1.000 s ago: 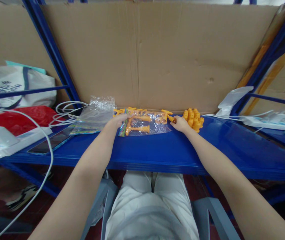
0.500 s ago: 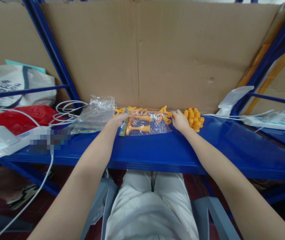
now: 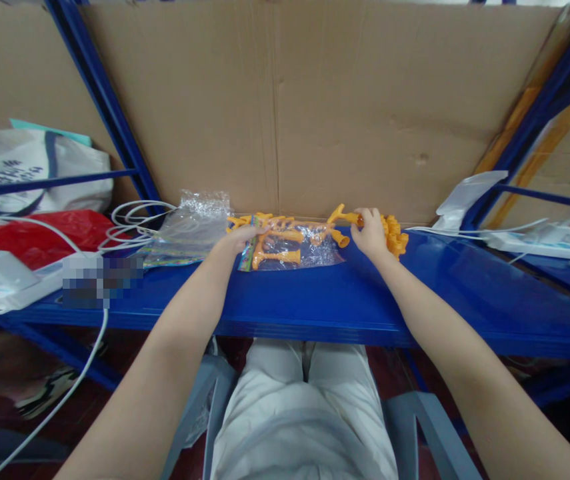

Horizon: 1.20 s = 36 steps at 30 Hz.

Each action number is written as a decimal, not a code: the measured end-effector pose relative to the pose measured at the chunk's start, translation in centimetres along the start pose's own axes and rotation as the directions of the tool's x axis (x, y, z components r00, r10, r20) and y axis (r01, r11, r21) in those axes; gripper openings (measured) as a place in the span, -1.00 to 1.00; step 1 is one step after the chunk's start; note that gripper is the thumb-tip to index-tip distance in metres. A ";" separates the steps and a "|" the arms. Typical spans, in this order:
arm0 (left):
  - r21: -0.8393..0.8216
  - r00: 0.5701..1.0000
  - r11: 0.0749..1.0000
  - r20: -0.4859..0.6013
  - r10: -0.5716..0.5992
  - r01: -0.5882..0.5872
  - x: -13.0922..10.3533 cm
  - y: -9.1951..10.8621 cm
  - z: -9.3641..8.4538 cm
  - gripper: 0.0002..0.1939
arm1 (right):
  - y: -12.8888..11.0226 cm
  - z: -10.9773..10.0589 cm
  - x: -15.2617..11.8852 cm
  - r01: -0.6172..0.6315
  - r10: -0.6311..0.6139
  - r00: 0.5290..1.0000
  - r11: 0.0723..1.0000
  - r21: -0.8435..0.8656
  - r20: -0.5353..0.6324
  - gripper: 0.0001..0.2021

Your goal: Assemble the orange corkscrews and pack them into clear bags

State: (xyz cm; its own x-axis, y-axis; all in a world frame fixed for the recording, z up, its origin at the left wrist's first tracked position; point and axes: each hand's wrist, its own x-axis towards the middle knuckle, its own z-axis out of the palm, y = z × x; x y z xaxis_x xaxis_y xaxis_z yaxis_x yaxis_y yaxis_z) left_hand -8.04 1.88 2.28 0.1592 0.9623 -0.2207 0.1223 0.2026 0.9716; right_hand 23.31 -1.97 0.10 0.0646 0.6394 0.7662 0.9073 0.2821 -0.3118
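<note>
A clear plastic bag [image 3: 315, 257] with a colourful printed strip lies flat on the blue shelf, with orange plastic pieces [image 3: 285, 256] showing through it. My left hand [image 3: 242, 235] is closed on the bag's printed left end. To the right of the bag, my right hand [image 3: 371, 233] grips an orange plastic branching piece [image 3: 343, 215] by its right end, slightly above the shelf. Another orange piece with a flared end [image 3: 341, 238] pokes out at the bag's right side. Bumpy orange pieces [image 3: 395, 237] are bunched behind my right hand, partly hidden by it.
More clear bags [image 3: 185, 230] lie to the left, near coiled white cable [image 3: 129, 223] and a white power strip [image 3: 25, 283]. Cardboard [image 3: 315, 113] walls off the back. Blue posts [image 3: 105, 100] frame both sides. Another power strip [image 3: 549, 245] lies at the right.
My right hand has moved slightly right and up, pulling the orange branching piece's end away from the bag. My left hand has stayed in place on the bag.
</note>
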 end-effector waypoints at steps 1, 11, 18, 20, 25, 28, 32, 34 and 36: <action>0.003 1.000 1.000 -0.004 -0.002 0.002 0.0 0.0 0.0 -0.75 | 0.3 0.0 0.2 -0.004 0.005 0.999 1.000 0.026 -0.033 -0.67; -0.008 1.000 1.000 0.003 0.017 -0.017 0.5 -0.2 -0.2 -0.77 | 1.8 0.2 1.2 0.012 0.042 0.976 0.969 0.245 -0.212 -0.68; -0.012 1.000 1.000 0.018 0.012 -0.012 1.0 -0.5 -0.5 -0.79 | 0.2 -1.3 0.9 -0.105 0.128 0.980 0.983 0.151 -0.153 -0.56; -0.011 1.000 1.000 0.013 0.011 -0.011 1.0 -0.5 -0.5 -0.77 | -0.1 -1.6 0.8 -0.137 0.153 0.981 0.982 0.132 -0.122 -0.54; -0.003 1.000 1.000 0.015 0.013 -0.013 1.1 -0.5 -0.6 -0.76 | -0.5 -1.3 0.6 -0.164 0.165 0.986 0.977 0.137 0.006 -0.49; 0.009 1.000 1.000 0.013 0.017 -0.017 1.0 -0.5 -0.6 -0.77 | -0.8 -0.9 0.4 -0.229 0.214 0.969 0.966 0.124 0.121 -0.52; 0.012 1.000 1.000 0.013 0.019 -0.019 0.6 -0.3 -0.4 -0.75 | -1.2 -0.6 0.0 -0.309 0.285 0.914 0.950 0.040 0.287 -0.66; 0.011 1.000 1.000 0.018 0.017 -0.017 0.4 -0.2 -0.3 -0.75 | -1.3 -0.6 -0.1 -0.280 0.258 0.905 0.960 0.018 0.339 -0.76; 0.011 1.000 1.000 0.019 0.018 -0.018 0.3 -0.1 -0.2 -0.74 | -1.4 -0.6 -0.1 -0.225 0.206 0.904 0.974 0.009 0.374 -0.82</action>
State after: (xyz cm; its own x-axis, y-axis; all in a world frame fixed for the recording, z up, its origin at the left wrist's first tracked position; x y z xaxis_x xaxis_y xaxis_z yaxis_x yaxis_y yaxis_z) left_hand -8.21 2.14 2.09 0.1801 0.9620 -0.2051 0.1301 0.1834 0.9744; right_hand 22.29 -2.89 0.83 0.0899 0.9036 0.4189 0.8659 0.1370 -0.4812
